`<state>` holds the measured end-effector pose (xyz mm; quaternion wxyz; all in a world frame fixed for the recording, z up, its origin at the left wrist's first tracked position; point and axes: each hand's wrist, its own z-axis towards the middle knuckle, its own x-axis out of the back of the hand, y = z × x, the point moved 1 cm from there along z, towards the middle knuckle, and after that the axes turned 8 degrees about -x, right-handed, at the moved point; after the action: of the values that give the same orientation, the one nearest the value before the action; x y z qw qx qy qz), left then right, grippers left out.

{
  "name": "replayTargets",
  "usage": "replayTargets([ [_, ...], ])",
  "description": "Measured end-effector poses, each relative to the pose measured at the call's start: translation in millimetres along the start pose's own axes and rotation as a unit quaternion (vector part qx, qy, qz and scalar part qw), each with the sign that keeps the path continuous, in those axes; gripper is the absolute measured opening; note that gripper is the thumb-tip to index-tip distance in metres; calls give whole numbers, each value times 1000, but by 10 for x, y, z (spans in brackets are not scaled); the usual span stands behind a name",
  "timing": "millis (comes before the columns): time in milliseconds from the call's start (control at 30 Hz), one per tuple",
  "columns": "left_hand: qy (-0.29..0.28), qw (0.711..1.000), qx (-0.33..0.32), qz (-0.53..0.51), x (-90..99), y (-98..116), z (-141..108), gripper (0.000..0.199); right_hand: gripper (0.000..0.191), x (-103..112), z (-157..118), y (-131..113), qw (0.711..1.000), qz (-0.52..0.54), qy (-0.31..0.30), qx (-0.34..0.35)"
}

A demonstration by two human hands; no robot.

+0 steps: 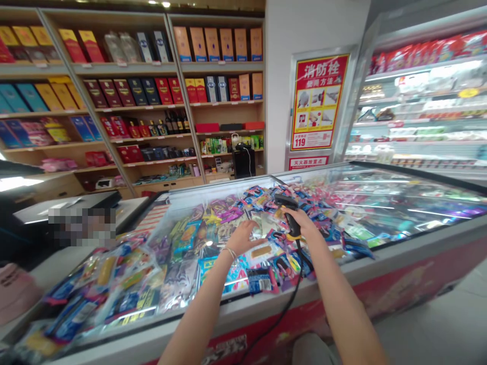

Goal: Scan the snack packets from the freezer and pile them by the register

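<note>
Right hand point(303, 226) closes firmly around the handle of a black handheld barcode scanner point(291, 221), with yellow trim at its neck. The wrist cocks forward so the scanner's head tips down over the goods, facing them rather than me. Its black cord point(302, 274) drops from the base of the handle, crosses the front edge of the chest freezer point(384, 258) and hangs slack, so it puts no visible drag on my grip.

Left hand point(245, 238) is open and palm down, just beside the scanner, with the fingers spread and reaching forward. Its fingertips point(259, 229) lie on or just over a shiny silver packet point(256, 232), and I can't see them holding it. A thin bracelet point(229, 252) circles that wrist.

Colourful packets point(182, 284) lie heaped and overlapping across the chest freezer, as if piled loosely for browsing. The reflections don't show whether glass separates them from my fingers. Beyond the chest freezer stand wooden shelves point(125, 66) of boxed goods, and to its right runs a lit chiller case point(426, 101).
</note>
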<state>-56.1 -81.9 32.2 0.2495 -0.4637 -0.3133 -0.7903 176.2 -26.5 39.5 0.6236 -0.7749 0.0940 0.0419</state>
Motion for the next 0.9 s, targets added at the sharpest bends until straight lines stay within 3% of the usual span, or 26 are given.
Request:
replayTargets([
  [200,-101,992,-36,61,-81,113,-17,52,17,-4,5,115,1000,-26,-5,-15],
  [300,-146,987,-28,54,-103,154,-10,43,17,-18,-6,113,1000,-19,3,-23],
  [400,-151,988,-7,37,-116,164,-7,31,18,-32,-10,112,999,-16,6,-29],
  [567,-117,992,47,-6,-135,64,-14,34,17,-33,0,116,1000,-13,0,-27],
  [767,43,996,70,-33,-139,-269,4,22,17,-21,10,125,1000,-10,-7,-8],
  [900,98,986,129,-35,-139,-388,13,33,17,-27,8,133,1000,-13,-7,-8],
])
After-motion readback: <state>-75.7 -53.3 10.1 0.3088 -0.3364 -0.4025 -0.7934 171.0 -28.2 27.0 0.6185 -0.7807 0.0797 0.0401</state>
